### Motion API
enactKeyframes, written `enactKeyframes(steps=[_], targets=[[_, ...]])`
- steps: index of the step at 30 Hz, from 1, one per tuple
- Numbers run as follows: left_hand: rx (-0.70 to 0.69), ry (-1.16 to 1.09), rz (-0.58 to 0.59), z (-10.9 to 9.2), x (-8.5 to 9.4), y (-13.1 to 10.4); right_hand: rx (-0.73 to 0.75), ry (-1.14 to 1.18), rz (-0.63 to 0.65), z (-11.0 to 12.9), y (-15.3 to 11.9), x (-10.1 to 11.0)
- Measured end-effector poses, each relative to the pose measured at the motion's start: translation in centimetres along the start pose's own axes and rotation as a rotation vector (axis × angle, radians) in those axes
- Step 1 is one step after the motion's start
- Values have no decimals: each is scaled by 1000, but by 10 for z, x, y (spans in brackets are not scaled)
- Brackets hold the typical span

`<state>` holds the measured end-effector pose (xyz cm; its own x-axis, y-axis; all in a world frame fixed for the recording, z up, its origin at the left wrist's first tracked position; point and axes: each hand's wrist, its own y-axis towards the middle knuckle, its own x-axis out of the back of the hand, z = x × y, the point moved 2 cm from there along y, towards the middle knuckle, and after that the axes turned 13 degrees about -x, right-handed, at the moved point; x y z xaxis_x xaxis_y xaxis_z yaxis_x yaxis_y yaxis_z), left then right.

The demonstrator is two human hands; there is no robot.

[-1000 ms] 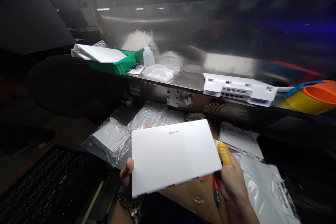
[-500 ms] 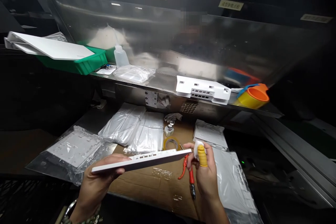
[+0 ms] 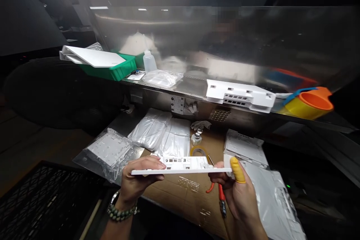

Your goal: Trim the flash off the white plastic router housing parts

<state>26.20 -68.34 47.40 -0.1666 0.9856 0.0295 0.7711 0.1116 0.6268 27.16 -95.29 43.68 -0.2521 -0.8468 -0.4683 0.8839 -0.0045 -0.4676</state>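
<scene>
I see the left hand (image 3: 132, 182) nearest, pinching the left end of a white panel (image 3: 180, 171) with digits above and below it. The right hand (image 3: 243, 198) grips the opposite end, its yellow-covered thumb beside a crumpled white wipe (image 3: 228, 159). The panel spans the space between both hands, nearly edge-on, slots along its far side, above brown cardboard (image 3: 180, 204). Beneath the right hand lies a red-handled tool (image 3: 222, 195). Farther off are plastic-wrapped stacks (image 3: 152, 129); beyond, a metal shelf (image 3: 194, 85) bears a green bin (image 3: 122, 69) and a white slotted housing (image 3: 242, 95).
</scene>
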Motion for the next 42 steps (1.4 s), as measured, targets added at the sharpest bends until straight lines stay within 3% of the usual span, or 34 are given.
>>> enactKeyframes(steps=[5, 9, 11, 14, 16, 18, 20, 24, 28, 33, 38, 42], targets=[[-206, -17, 126, 7, 4, 0, -35, -12, -44, -3, 1, 2], [-247, 26, 149, 9, 5, -4, -5, -63, -56, -4, 4, 5], [-263, 47, 151, 8, 4, -7, 159, -180, -152, 0, 4, 8], [-330, 160, 145, 6, -2, -14, 585, -516, -317, 9, -3, 5], [-390, 261, 161, 5, -6, -19, 784, -750, -237, 10, -9, -8], [-438, 318, 201, 3, -11, -23, 872, -876, -100, 10, -15, -26], [-466, 343, 247, 2, -15, -25, 925, -915, -44, 11, -22, -43], [-495, 411, 313, 2, -21, -25, 986, -969, 36, 7, -35, -68], [-535, 424, 309, 4, -24, -25, 1019, -969, 124, 6, -34, -68], [-526, 441, 330, 9, -22, -27, 941, -976, -31, 9, -15, -58], [-533, 435, 329, 12, -21, -28, 972, -947, 140, 3, -19, -64], [-529, 438, 331, 14, -20, -27, 915, -938, 4, 8, -12, -59]])
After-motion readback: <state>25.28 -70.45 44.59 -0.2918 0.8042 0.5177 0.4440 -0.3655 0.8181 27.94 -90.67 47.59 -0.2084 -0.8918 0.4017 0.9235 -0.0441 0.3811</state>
